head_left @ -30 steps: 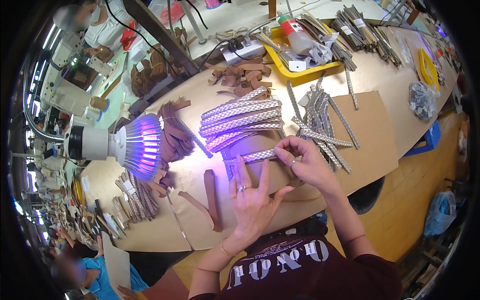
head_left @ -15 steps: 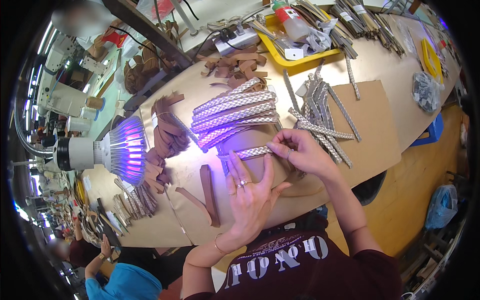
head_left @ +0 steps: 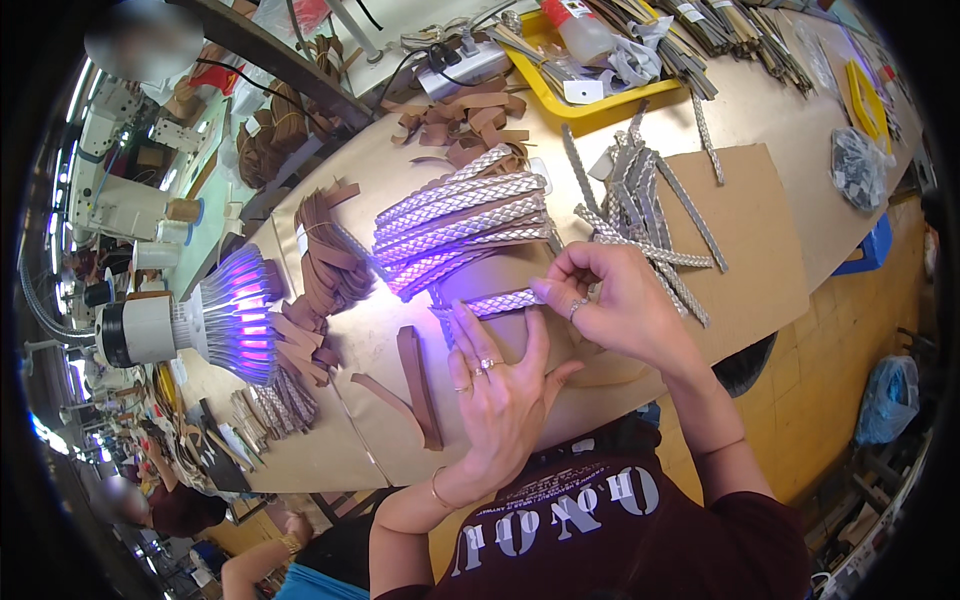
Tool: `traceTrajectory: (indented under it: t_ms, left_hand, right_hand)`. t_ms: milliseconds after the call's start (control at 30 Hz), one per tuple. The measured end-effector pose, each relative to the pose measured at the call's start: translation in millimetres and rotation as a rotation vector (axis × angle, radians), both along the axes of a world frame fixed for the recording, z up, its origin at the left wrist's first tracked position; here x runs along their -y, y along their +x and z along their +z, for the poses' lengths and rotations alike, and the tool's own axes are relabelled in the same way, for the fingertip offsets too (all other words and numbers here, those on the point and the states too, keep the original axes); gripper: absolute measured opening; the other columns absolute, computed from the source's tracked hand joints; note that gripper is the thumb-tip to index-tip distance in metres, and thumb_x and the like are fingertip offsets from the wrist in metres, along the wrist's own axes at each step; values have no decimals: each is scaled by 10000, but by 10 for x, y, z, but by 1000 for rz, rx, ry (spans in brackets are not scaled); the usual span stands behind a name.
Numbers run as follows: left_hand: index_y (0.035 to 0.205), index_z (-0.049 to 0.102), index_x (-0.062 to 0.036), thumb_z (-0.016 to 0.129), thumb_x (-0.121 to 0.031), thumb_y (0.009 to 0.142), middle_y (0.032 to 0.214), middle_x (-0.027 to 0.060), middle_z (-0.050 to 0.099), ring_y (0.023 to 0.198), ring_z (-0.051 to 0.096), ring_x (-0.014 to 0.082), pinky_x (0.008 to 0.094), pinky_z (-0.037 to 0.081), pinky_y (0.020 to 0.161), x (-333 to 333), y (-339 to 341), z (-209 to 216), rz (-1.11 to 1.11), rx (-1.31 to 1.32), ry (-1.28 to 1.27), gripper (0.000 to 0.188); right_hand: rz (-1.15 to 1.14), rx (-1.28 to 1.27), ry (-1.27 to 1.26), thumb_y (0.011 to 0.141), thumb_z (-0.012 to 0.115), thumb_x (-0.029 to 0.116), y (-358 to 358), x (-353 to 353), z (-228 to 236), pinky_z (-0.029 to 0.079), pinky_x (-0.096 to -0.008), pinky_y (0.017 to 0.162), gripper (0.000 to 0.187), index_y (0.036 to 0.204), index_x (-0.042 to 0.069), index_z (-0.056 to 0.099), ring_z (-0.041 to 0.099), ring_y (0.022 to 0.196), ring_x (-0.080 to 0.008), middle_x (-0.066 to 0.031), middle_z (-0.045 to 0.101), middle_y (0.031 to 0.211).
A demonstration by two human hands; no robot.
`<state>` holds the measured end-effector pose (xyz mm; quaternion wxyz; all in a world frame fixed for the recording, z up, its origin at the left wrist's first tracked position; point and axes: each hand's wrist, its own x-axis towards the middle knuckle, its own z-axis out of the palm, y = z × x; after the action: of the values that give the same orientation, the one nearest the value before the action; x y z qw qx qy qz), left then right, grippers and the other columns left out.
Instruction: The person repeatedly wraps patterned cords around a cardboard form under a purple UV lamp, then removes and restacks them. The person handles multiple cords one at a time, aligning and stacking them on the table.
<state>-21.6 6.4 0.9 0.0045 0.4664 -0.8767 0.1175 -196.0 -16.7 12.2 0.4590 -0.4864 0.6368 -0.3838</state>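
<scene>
My right hand [head_left: 618, 305] pinches the right end of a short silver braided strap [head_left: 502, 302] between thumb and forefinger. Outstretched and spread, the fingers of my left hand [head_left: 495, 390] rest their tips along the strap's lower edge, gripping nothing. Beneath the strap is a brown, board-like piece [head_left: 490, 268]. Just beyond, a row of silver braided straps [head_left: 465, 215] lies side by side on brown strips, lit purple at the left. More loose braided straps [head_left: 635, 185] are heaped to the right, beyond my right hand.
A lamp with a ribbed head [head_left: 235, 315] glows purple at left. Brown strip bundles [head_left: 325, 250] and two loose strips [head_left: 415, 385] lie nearby. A yellow tray [head_left: 590, 108] with a bottle stands at the back, beside a power strip [head_left: 465, 75]. Cardboard [head_left: 760, 240] lies right. Co-workers are at left.
The view has shifted slightly. My hands keep nearly the same hold on the strap. At the lower left, the co-worker in blue has moved lower, and their arm has drawn back from the table.
</scene>
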Motion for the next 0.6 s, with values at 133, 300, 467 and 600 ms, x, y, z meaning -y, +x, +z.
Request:
traceTrajectory:
  t_ms: [133,300,467,600]
  left_hand:
    - [1328,561,-263,536,-730,797,1371,426,405,1163,570,429,423,435,951,5,8,2,-12,2,-13,708]
    - [1375,542,-214,631,-650,793,1390,469,321,1221,512,481,459,348,1046,-11,33,-21,-8,-85,74,732]
    - [1374,541,-217,640,-650,784,1400,477,296,1206,523,485,459,354,1037,-2,51,-13,-24,-88,83,739]
    - [1364,530,-286,515,-735,805,1391,417,391,1214,547,423,419,414,995,1,42,8,-6,-1,51,716]
  right_hand:
    - [0,-4,-28,874,694,226,-3,11,-83,423,-320,511,242,836,-12,679,509,499,-136,-72,589,591]
    - [23,45,31,911,675,239,35,-43,-241,423,-329,524,260,889,-20,660,513,523,-160,-85,587,613]
    - [43,18,9,937,652,229,49,-60,-298,437,-319,577,251,916,-21,633,523,602,-155,-78,594,684]
    - [68,26,50,967,624,195,57,-56,-302,452,-261,649,213,942,-16,614,510,723,-74,-14,600,780]
